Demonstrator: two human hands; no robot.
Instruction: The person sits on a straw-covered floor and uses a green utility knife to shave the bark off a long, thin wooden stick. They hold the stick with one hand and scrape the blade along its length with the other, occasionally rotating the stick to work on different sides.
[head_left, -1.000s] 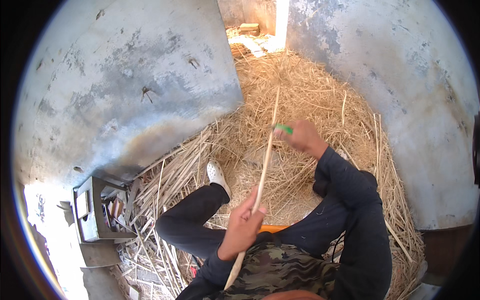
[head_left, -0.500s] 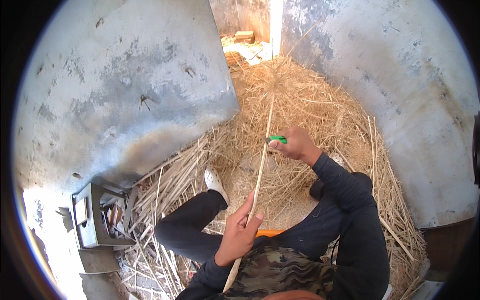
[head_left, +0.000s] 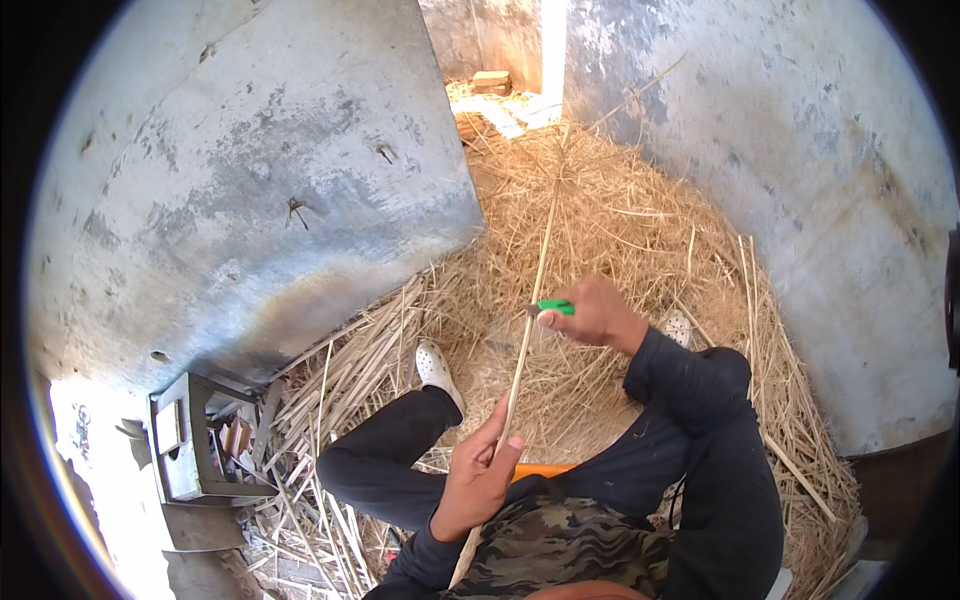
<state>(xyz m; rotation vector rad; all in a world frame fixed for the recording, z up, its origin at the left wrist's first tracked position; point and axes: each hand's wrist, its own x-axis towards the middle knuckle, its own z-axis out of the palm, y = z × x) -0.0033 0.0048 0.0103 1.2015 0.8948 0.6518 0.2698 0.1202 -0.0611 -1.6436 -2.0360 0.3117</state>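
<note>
Straw [head_left: 620, 230] covers the floor between two grey concrete walls [head_left: 250, 180]. Across it runs a long thin cane [head_left: 528, 310], slanting from my lap toward the doorway. My left hand [head_left: 478, 478] clamps its lower part; my right hand [head_left: 590, 315] closes on a green-handled knife [head_left: 552, 307] set against its middle. I judge the cane light, stiff and splintery: grip near the blade.

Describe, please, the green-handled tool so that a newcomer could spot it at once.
Start at the straw heap between the grey walls. Near its middle, the right hand grips the tool against a long pale stick. Its bright green handle is the only green thing there.
</note>
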